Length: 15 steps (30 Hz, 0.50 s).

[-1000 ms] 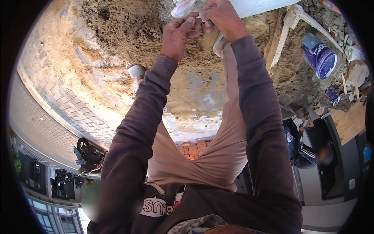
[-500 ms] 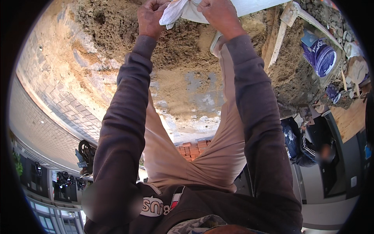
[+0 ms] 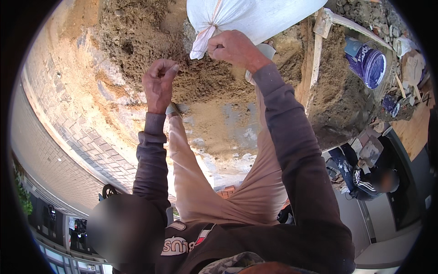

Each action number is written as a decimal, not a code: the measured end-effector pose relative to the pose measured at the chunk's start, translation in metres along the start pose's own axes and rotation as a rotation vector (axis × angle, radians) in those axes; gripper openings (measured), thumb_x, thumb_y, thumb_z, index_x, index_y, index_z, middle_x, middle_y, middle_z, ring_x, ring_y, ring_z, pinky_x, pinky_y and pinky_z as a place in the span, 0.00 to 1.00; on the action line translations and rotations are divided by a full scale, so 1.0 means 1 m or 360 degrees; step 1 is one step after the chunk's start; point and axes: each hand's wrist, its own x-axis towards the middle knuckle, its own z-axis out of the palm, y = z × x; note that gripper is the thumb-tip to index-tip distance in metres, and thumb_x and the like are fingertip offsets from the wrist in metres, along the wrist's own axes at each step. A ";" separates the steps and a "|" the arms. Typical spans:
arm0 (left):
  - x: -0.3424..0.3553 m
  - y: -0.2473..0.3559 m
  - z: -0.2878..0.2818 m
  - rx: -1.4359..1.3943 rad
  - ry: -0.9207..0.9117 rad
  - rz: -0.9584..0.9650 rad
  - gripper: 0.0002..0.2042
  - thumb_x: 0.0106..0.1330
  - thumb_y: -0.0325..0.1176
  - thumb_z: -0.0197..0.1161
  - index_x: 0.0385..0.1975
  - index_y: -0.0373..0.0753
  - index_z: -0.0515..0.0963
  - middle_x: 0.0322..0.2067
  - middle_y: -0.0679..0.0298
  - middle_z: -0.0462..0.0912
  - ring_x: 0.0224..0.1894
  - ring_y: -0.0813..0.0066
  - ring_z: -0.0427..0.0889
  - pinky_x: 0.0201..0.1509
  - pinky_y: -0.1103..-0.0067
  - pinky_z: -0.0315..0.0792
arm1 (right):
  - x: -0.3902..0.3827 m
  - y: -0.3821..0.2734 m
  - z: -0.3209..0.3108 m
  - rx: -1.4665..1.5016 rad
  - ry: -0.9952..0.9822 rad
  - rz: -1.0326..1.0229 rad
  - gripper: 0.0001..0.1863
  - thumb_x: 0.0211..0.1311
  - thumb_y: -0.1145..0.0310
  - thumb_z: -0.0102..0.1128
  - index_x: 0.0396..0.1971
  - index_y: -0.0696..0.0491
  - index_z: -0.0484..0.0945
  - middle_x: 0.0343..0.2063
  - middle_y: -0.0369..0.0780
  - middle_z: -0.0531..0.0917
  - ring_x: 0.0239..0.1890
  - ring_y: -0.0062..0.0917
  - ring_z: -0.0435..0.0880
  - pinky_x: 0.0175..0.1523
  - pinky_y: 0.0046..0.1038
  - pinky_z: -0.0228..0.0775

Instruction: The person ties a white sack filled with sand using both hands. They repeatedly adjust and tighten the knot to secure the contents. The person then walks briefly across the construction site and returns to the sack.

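Observation:
A white woven sack (image 3: 269, 18) lies at the top of the view, its neck gathered and tied, with a short loose tail (image 3: 202, 43) hanging toward me. An orange line runs along the sack into the gathered neck. My right hand (image 3: 237, 49) is closed in a fist right beside the tail; whatever its fingers grip is hidden. Away from the sack, lower and to the left, my left hand (image 3: 159, 86) is closed in a pinch above the dirt. Anything thin between its fingers is too small to make out.
Damp sandy soil (image 3: 132, 41) spreads beneath the hands. A wooden-beam frame (image 3: 316, 59) stands right of the sack, with a purple bucket (image 3: 367, 66) lying beyond it amid rubble. Paving (image 3: 77, 132) runs along the left. A person (image 3: 365, 180) crouches at the lower right.
My left hand has come away from the sack's neck, down toward me and left. My right hand is lower and further left. More of the sack shows, its gathered neck now in plain sight.

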 end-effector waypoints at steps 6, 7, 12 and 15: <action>-0.075 -0.012 -0.052 -0.0571 0.0011 -0.0916 0.01 0.64 0.25 0.61 0.33 0.37 0.77 0.26 0.68 0.79 0.26 0.81 0.79 0.30 0.82 0.77 | -0.009 -0.068 0.054 0.0670 -0.0362 -0.0063 0.05 0.39 0.72 0.55 0.16 0.58 0.76 0.12 0.35 0.76 0.17 0.19 0.73 0.24 0.26 0.62; -0.088 -0.012 -0.062 -0.0592 -0.0043 -0.0866 0.01 0.64 0.26 0.61 0.32 0.38 0.77 0.26 0.68 0.80 0.26 0.81 0.79 0.30 0.82 0.77 | -0.013 -0.079 0.062 0.0754 -0.0413 0.0001 0.05 0.38 0.72 0.57 0.14 0.58 0.76 0.13 0.36 0.77 0.17 0.21 0.74 0.23 0.28 0.63; -0.147 -0.027 -0.128 -0.0851 -0.0116 -0.0786 0.13 0.70 0.37 0.57 0.46 0.33 0.76 0.30 0.63 0.79 0.30 0.74 0.80 0.36 0.77 0.78 | -0.055 -0.106 0.083 0.0924 -0.0528 0.0495 0.02 0.39 0.75 0.57 0.14 0.57 0.75 0.14 0.34 0.77 0.10 0.15 0.65 0.13 0.21 0.52; -0.184 -0.060 -0.175 -0.0536 0.0125 -0.0881 0.14 0.69 0.38 0.58 0.47 0.34 0.75 0.28 0.63 0.79 0.28 0.75 0.79 0.33 0.78 0.78 | -0.082 -0.107 0.081 0.0974 -0.0490 0.0595 0.02 0.40 0.75 0.57 0.17 0.57 0.76 0.14 0.33 0.76 0.09 0.14 0.65 0.12 0.22 0.52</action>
